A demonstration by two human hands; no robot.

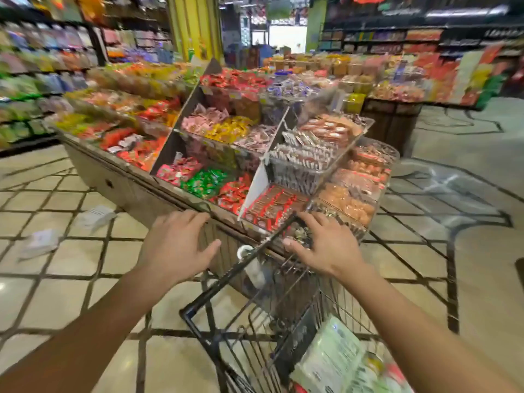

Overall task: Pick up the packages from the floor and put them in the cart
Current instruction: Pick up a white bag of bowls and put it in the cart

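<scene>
- My left hand and right hand hover over the cart rim, each grip spread, holding nothing.
- Two white packages lie on the floor left; another package sits inside the cart.

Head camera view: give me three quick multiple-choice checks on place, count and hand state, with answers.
1. Where do the white packages on the floor lie?
A. Left of the cart
B. Right of the cart
C. Under the cart

2. How many white packages show on the floor?
A. None
B. Two
C. Five

3. What do the hands hold?
A. A package each
B. One shared package
C. Nothing

Answers:
1 A, both lie on the tiles left of the cart, by the candy display.
2 B, one near the display, another further left.
3 C, the left hand and right hand are spread open and empty.
</scene>
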